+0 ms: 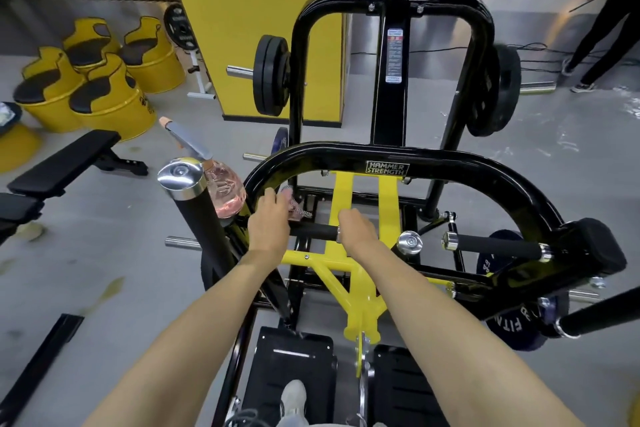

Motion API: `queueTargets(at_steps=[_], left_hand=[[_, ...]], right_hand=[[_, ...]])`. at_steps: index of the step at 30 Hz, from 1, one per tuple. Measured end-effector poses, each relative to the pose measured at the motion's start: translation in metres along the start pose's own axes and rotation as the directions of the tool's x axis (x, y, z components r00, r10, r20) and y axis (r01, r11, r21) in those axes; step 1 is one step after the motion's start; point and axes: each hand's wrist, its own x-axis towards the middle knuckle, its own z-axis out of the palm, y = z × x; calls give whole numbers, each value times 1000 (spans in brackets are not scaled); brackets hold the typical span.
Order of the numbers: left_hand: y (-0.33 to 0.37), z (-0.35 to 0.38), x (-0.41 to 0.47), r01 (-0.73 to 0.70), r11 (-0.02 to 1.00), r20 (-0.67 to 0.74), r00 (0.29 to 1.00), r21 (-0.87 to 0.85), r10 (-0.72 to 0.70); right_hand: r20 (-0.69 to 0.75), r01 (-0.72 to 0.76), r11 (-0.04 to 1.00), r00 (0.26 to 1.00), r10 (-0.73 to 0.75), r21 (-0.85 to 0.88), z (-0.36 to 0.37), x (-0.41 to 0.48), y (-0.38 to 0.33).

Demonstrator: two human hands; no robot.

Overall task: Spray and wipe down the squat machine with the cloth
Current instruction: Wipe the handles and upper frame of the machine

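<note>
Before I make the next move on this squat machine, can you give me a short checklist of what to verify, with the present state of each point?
1. Is the cloth in the left hand? Ok, the fingers hold it at the black handle.
2. Is the right hand free for spraying? Not ok, it grips the handle's chrome end.
3. Is the spray bottle within reach? Ok, probably: it is just left of the left hand.
4. Is there enough liquid in the bottle? Cannot tell.
5. Has the handle already been sprayed? Cannot tell.
</note>
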Motion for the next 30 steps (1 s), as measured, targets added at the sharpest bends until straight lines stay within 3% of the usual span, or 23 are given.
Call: queueTargets(at_steps=[5,7,11,19,21,25,26,28,30], left_hand=[[-16,16,4,17,995,50,999,100,-22],[-18,29,-1,27,1000,75,997,12,-28],[5,31,-7,198,933,45,980,-302,-193],[64,33,-6,170,846,227,972,-506,-59],[68,33,-2,258,763,312,947,-593,-77],[73,30,14,448,405,381,894,-797,-237],[74,29,21,444,389,369,894,-807,-256],[76,31,33,409,505,355,912,-760,-204],[71,39,41,359,700,413,905,-617,-100]], right_hand=[[-8,-27,999,1000,27,19,0,2,3],[-11,-36,999,999,37,40,4,3,6],[-6,-52,997,999,53,61,4,7,8],[-60,-48,992,997,56,121,12,7,11],[-63,-56,977,996,70,207,17,7,11],[-43,-89,957,994,105,276,19,7,11],[-43,-102,958,992,117,268,18,8,11],[-63,-111,973,990,126,204,18,7,11],[-87,-101,977,989,119,189,19,7,9]])
